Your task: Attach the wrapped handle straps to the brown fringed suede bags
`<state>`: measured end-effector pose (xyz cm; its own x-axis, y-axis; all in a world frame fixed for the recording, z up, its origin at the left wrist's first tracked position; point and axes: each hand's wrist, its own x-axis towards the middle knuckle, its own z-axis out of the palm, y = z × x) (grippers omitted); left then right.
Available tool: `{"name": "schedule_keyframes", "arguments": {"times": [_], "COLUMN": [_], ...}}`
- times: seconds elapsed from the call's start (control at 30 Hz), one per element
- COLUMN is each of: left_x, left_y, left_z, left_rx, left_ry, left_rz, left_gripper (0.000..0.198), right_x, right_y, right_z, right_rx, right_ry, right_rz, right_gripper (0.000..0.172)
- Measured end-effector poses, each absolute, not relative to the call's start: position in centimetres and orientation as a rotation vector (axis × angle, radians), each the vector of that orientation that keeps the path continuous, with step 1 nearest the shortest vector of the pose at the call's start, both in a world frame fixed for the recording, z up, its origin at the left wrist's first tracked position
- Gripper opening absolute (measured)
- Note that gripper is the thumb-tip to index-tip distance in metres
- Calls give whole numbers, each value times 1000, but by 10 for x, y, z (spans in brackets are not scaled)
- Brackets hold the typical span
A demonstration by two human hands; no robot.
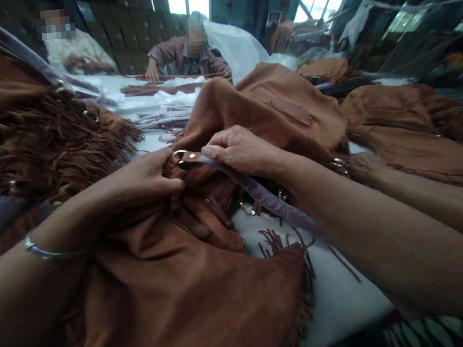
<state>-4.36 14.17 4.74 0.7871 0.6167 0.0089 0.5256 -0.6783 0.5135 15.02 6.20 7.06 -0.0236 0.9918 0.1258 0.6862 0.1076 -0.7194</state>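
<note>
A brown suede bag (193, 295) with fringe along its edge lies in front of me on the white table. My left hand (156, 174) is closed on the bag's upper edge, beside a gold metal ring (180, 155). The end of a plastic-wrapped strap (266, 195), with a gold rivet, meets this ring. My right hand (239, 148) pinches the strap just behind the rivet, thumb on top. From there the strap runs down to the right under my forearm. A small zipper pull (217, 211) shows in the bag's opening.
Fringed brown bags (50, 140) are heaped at left, and another brown bag (282, 104) stands just beyond my hands. More bags (406, 131) lie at right, where another person's hand (363, 167) reaches in. Two people sit across the table (342, 288).
</note>
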Motion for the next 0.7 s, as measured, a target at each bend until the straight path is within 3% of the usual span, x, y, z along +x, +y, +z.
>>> {"name": "schedule_keyframes", "arguments": {"times": [0.1, 0.2, 0.33, 0.5, 0.7], "left_x": [-45, -45, -40, -34, -15], "left_y": [136, 135, 134, 111, 54], "left_z": [55, 53, 41, 53, 90], "left_rx": [2556, 2669, 2782, 3049, 2902], "left_ry": [836, 1037, 1243, 1238, 818], "left_rz": [217, 132, 14, 198, 333], "left_gripper": [22, 29, 45, 46, 38], "right_x": [185, 221, 241, 235, 229], "right_y": [23, -37, -110, -134, -105], "right_z": [80, 80, 52, 13, 9], "right_rx": [-1642, -1785, -2153, -2312, -2063], "right_ry": [-1586, -1399, -1535, -1608, -1611], "right_rz": [563, 564, 484, 434, 960], "right_gripper": [22, 24, 31, 22, 27]}}
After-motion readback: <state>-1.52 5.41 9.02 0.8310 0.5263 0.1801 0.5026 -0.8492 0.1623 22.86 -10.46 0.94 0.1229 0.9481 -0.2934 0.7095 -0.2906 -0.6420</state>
